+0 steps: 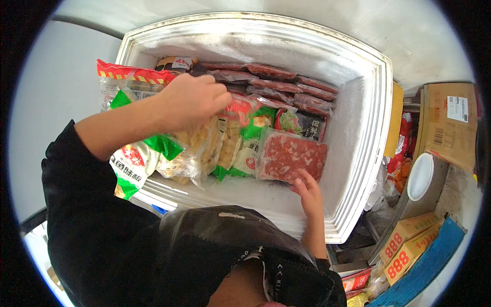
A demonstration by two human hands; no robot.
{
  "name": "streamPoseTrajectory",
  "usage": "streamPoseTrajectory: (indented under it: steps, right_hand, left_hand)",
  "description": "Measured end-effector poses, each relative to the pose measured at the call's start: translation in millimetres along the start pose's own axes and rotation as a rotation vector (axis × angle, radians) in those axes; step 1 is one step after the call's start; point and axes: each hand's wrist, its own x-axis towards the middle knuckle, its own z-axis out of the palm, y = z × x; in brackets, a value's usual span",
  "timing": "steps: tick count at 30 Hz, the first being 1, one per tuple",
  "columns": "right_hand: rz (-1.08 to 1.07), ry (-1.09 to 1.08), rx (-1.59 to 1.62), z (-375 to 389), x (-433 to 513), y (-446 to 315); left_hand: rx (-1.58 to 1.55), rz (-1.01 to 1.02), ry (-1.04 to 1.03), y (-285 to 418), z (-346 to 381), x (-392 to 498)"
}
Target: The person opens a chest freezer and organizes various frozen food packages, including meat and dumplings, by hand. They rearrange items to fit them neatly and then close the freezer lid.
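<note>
My left hand (197,94) reaches across the left side of a white chest freezer (383,115). Its fingers curl down onto the red top of a clear food bag (209,146) with pale yellowish pieces; hand and bag top are blurred. My right hand (308,192), fingers apart, has its fingertips at the near edge of a flat clear pack of red, white-flecked meat (293,155). That pack lies beside a green-and-white bag (251,144) and in front of a black printed pack (303,124). At the left, another green-and-white bag (134,165) overlaps the freezer rim.
Dark red vacuum packs (276,84) are stacked along the freezer's back wall. A red-topped bag (130,73) rises above the left rim. At right stand a cardboard box (448,122), a white round lid (420,176), yellow boxes (408,245) and a blue board (425,264).
</note>
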Motion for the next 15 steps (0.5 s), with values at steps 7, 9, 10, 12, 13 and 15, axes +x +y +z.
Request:
streamPoseTrajectory:
  steps: [7, 9, 10, 12, 13, 15]
  right_hand:
    - [-0.942, 0.009, -1.102, 46.5, 0.7, -42.9]
    - [-0.899, -0.297, -1.084, 44.5, -3.1, -40.8]
    - [-0.901, -0.402, -1.163, 42.7, -5.6, -34.6]
    - [-0.716, -0.391, -1.091, 43.4, -11.3, -11.1]
    - [-0.526, -0.347, -1.049, 42.6, -11.5, 0.5]
    - [-0.632, -0.341, -1.066, 38.6, -6.4, 16.9]
  left_hand:
    - [-0.284, 0.211, 0.05, 77.4, -5.6, -17.3]
    - [-0.426, 0.198, -0.041, 92.6, 12.5, -15.0]
    - [-0.465, 0.192, -0.011, 100.2, 22.3, -13.5]
    - [-0.527, 0.167, -0.071, 112.4, 41.8, -9.9]
    - [-0.544, 0.158, -0.03, 115.9, 50.9, -9.2]
    - [-0.575, 0.128, -0.1, 121.4, 66.6, -9.3]
